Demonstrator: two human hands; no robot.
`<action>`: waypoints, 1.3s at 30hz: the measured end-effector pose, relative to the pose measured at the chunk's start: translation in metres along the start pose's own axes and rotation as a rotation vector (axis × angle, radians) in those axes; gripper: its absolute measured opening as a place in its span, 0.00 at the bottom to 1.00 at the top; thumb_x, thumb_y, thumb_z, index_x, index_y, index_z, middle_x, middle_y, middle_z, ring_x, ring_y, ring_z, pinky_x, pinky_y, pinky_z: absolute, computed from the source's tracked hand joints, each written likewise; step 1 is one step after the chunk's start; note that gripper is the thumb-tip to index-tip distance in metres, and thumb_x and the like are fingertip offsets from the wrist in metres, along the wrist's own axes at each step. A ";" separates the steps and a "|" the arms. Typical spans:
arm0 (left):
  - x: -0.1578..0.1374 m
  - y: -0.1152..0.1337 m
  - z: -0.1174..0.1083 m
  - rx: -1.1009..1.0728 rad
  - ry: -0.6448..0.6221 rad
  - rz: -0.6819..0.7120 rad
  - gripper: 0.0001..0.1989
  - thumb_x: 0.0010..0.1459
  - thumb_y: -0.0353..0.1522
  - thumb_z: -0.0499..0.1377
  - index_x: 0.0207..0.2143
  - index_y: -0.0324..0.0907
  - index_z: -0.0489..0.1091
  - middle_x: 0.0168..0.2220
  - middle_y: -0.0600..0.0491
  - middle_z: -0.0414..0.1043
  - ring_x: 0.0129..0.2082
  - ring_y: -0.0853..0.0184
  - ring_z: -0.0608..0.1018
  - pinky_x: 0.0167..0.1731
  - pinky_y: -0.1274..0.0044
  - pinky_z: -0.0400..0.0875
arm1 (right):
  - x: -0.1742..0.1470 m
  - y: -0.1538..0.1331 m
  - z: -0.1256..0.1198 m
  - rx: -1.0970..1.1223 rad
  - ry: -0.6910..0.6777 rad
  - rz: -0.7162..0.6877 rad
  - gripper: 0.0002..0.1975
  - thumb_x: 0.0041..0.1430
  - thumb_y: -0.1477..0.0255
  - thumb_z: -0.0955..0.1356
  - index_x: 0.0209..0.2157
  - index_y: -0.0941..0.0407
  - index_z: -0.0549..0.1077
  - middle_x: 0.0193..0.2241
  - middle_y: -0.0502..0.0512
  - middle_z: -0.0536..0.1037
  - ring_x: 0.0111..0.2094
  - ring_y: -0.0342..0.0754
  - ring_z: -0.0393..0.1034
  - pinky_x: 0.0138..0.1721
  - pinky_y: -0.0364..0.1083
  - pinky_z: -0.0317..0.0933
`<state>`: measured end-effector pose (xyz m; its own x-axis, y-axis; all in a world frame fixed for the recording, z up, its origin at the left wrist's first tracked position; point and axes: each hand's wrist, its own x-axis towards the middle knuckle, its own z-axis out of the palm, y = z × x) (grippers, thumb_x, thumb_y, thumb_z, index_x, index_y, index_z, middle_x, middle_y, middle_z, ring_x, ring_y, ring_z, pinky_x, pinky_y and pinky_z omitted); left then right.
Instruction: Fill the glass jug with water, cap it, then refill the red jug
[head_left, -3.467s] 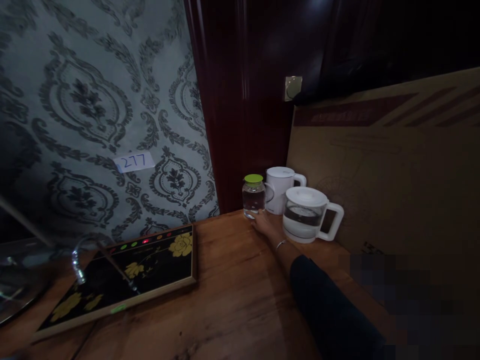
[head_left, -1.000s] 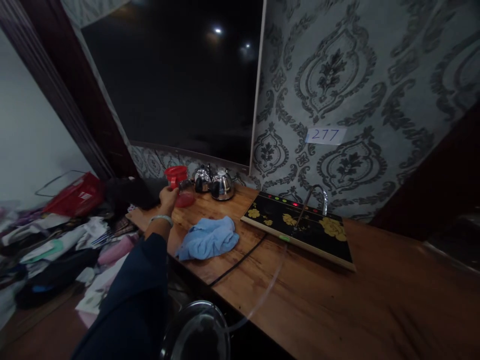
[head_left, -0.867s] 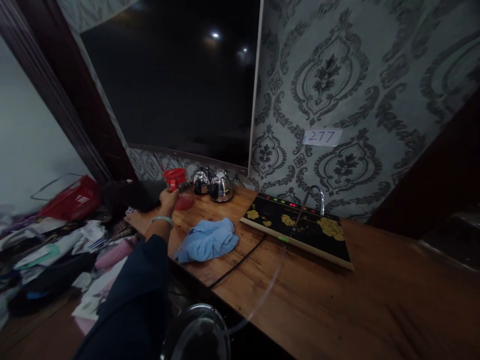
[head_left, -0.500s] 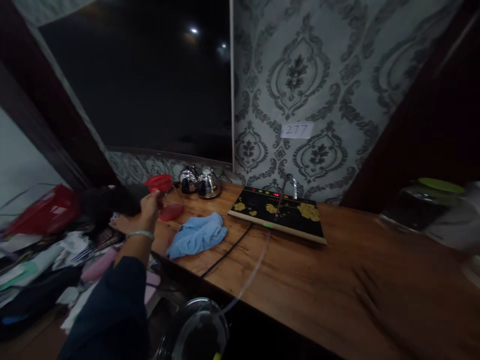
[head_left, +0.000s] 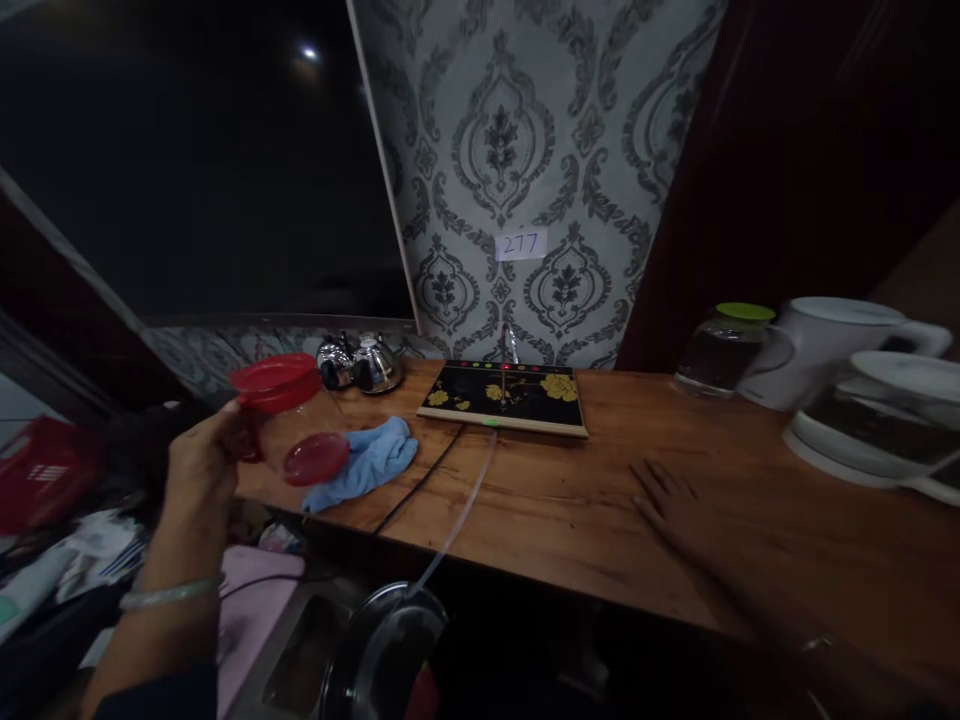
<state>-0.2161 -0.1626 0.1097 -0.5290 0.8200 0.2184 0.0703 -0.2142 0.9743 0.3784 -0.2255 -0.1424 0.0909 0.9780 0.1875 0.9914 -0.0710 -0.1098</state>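
Note:
My left hand (head_left: 206, 450) grips the handle of a clear plastic jug (head_left: 296, 420) with a red lid and a reddish base. The jug is tilted and held up in front of the blue cloth (head_left: 367, 462), hiding part of it. My right hand (head_left: 671, 500) lies dim and shadowed on the wooden counter (head_left: 555, 500), fingers spread, with nothing visible in it. Between the hands, farther back, is a black panel with gold flowers (head_left: 510, 392), small lights and a curved metal spout (head_left: 510, 343).
Two shiny kettles (head_left: 375, 365) stand below the dark television (head_left: 225, 180). At right are a glass jug with a green lid (head_left: 724, 350), a white pitcher (head_left: 817, 345) and a glass kettle (head_left: 877, 420). A cable and clear tube (head_left: 465, 515) cross the counter edge.
My left hand has brought the jug up and nearer to me, in front of the cloth. The view has shifted right, showing more vessels. My right hand stays on the counter.

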 end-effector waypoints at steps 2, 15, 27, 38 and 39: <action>-0.022 0.014 0.004 -0.092 -0.099 -0.045 0.18 0.41 0.38 0.67 0.19 0.39 0.60 0.12 0.64 0.47 0.14 0.80 0.50 0.14 0.83 0.46 | 0.000 0.000 -0.001 -0.005 -0.007 -0.002 0.31 0.64 0.55 0.52 0.64 0.53 0.57 0.65 0.59 0.57 0.65 0.57 0.50 0.62 0.61 0.49; -0.154 -0.008 0.125 -0.231 -0.645 -0.212 0.27 0.39 0.47 0.68 0.15 0.42 0.54 0.14 0.63 0.45 0.14 0.79 0.50 0.15 0.81 0.43 | 0.003 -0.023 -0.038 0.626 0.065 0.149 0.33 0.59 0.48 0.58 0.58 0.53 0.66 0.60 0.62 0.67 0.62 0.60 0.59 0.62 0.61 0.51; -0.203 -0.049 0.183 -0.348 -0.713 -0.201 0.24 0.44 0.47 0.66 0.16 0.41 0.60 0.13 0.63 0.49 0.14 0.78 0.52 0.15 0.80 0.45 | 0.017 -0.137 -0.218 0.666 0.216 -0.501 0.37 0.58 0.48 0.64 0.62 0.53 0.60 0.62 0.59 0.64 0.62 0.59 0.55 0.61 0.60 0.50; -0.213 -0.064 0.195 -0.291 -0.696 -0.149 0.24 0.45 0.50 0.65 0.18 0.40 0.63 0.15 0.62 0.52 0.15 0.77 0.54 0.16 0.80 0.48 | 0.037 -0.182 -0.216 0.182 0.014 -0.487 0.40 0.55 0.46 0.66 0.62 0.56 0.61 0.49 0.66 0.72 0.51 0.63 0.64 0.48 0.56 0.58; -0.213 -0.066 0.195 -0.291 -0.700 -0.156 0.24 0.45 0.50 0.65 0.18 0.40 0.63 0.15 0.62 0.52 0.15 0.77 0.54 0.17 0.80 0.47 | 0.038 -0.183 -0.214 0.180 0.008 -0.491 0.40 0.56 0.46 0.66 0.62 0.56 0.61 0.49 0.66 0.72 0.51 0.62 0.63 0.48 0.56 0.58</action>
<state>0.0568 -0.2195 0.0102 0.1504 0.9759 0.1580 -0.2371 -0.1195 0.9641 0.2210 -0.2171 0.0936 -0.3789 0.8863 0.2663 0.8857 0.4307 -0.1734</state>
